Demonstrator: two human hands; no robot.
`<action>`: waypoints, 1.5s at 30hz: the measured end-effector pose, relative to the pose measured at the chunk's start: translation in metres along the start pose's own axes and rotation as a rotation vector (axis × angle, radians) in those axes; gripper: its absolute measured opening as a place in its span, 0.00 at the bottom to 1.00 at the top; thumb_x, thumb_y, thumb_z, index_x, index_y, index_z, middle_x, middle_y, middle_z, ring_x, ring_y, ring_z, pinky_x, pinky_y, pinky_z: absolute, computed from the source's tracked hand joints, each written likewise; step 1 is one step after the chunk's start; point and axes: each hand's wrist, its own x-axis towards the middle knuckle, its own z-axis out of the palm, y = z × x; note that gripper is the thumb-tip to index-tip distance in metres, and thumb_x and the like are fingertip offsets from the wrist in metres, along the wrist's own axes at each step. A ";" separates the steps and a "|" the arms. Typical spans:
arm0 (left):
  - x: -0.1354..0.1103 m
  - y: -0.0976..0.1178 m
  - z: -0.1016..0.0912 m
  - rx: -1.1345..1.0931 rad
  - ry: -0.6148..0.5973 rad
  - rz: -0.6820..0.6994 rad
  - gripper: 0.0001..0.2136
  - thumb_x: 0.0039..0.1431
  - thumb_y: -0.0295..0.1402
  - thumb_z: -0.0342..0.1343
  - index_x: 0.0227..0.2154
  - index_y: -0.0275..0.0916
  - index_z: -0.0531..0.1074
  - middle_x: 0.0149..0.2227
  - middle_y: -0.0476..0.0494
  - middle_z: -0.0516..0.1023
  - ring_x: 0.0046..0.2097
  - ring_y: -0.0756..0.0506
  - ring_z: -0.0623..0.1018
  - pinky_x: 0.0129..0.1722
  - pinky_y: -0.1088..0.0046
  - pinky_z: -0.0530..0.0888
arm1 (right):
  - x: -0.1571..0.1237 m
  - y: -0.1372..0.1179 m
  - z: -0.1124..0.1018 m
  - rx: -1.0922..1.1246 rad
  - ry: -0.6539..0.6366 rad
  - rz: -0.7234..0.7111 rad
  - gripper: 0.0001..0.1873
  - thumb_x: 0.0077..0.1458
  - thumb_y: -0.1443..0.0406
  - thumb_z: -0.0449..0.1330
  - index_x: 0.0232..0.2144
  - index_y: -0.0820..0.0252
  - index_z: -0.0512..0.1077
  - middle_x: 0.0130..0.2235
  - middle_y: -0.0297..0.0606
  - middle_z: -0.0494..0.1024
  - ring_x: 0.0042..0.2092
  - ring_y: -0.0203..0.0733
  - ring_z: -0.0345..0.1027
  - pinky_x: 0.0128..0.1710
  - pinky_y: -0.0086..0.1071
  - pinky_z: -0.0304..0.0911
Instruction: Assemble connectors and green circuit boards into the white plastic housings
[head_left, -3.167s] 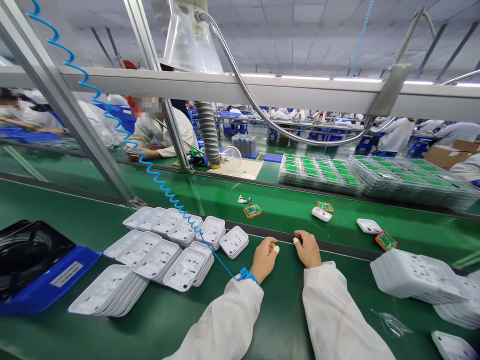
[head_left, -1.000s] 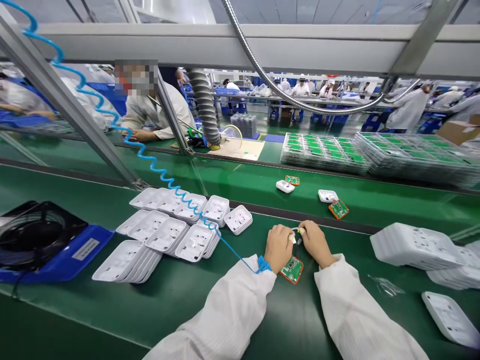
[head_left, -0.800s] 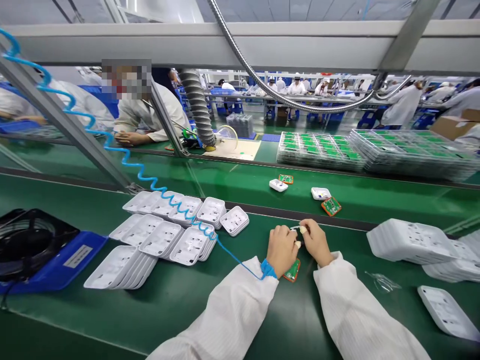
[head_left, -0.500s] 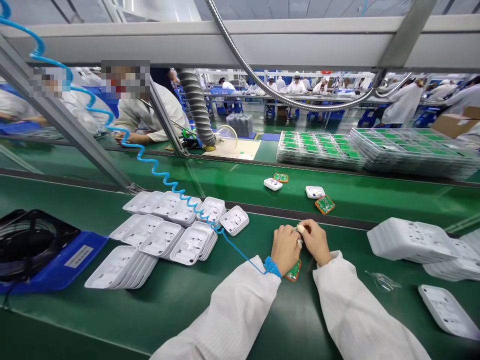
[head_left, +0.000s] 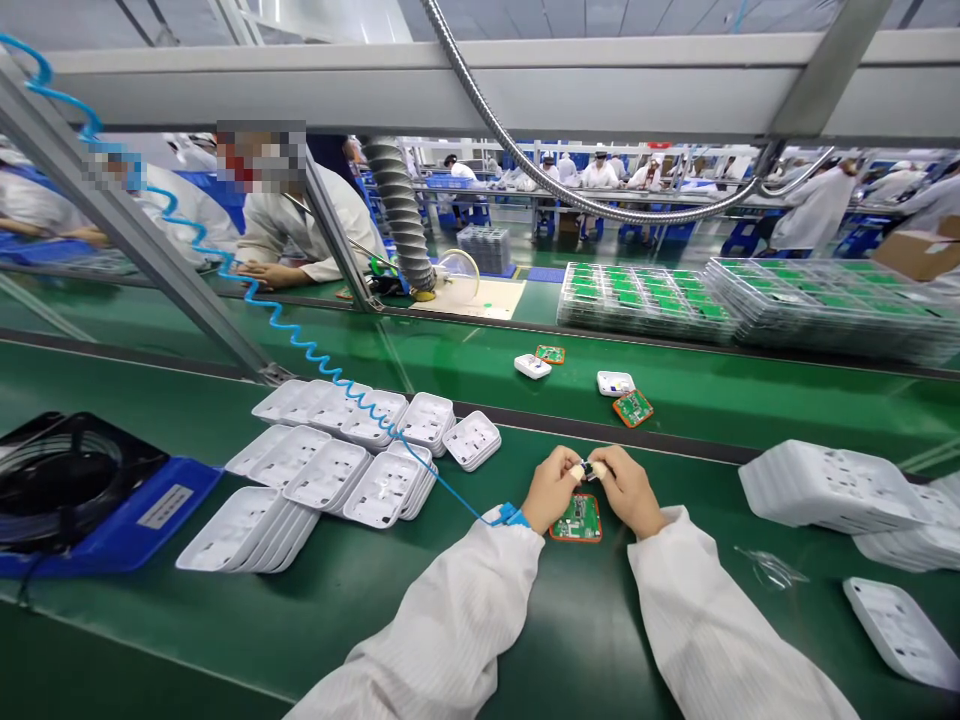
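Note:
My left hand (head_left: 550,487) and my right hand (head_left: 628,487) meet above the green bench, fingertips pinched together on a small white and dark part (head_left: 587,470) that joins by short wires to a green circuit board with an orange rim (head_left: 576,518). The board hangs or rests just under my hands, face up. A blue wrist strap (head_left: 512,515) with a coiled blue cord (head_left: 296,340) sits on my left wrist. Both arms wear white sleeves.
Fanned stacks of white plastic housings (head_left: 330,465) lie left of my hands, more stacks (head_left: 825,490) right. On the green conveyor (head_left: 465,375) ride two white housings with boards (head_left: 634,407). A black fan on a blue base (head_left: 67,495) stands far left. Co-workers sit beyond.
My hands went from resting empty at the belt edge to holding the wired part together. The board has swung into view between them. The housings on the conveyor drifted left.

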 end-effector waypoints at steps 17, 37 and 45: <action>-0.004 0.008 -0.005 0.233 0.010 0.075 0.03 0.51 0.26 0.48 0.28 0.38 0.66 0.25 0.53 0.68 0.28 0.53 0.67 0.29 0.78 0.63 | 0.000 -0.006 -0.002 -0.030 -0.055 -0.015 0.09 0.57 0.65 0.46 0.30 0.57 0.66 0.33 0.37 0.69 0.37 0.39 0.62 0.37 0.33 0.58; -0.010 0.052 -0.080 1.251 0.475 0.048 0.05 0.56 0.31 0.50 0.34 0.37 0.63 0.38 0.38 0.65 0.44 0.38 0.63 0.42 0.58 0.59 | -0.004 0.004 0.003 -0.411 0.084 0.150 0.14 0.55 0.54 0.50 0.29 0.59 0.64 0.29 0.37 0.67 0.33 0.41 0.60 0.34 0.34 0.55; -0.016 0.056 -0.066 1.289 0.417 0.110 0.03 0.55 0.28 0.47 0.31 0.37 0.65 0.36 0.40 0.66 0.43 0.39 0.63 0.43 0.58 0.58 | 0.003 -0.008 0.027 -0.665 0.017 0.198 0.18 0.50 0.50 0.55 0.27 0.58 0.63 0.27 0.38 0.67 0.31 0.41 0.61 0.29 0.31 0.50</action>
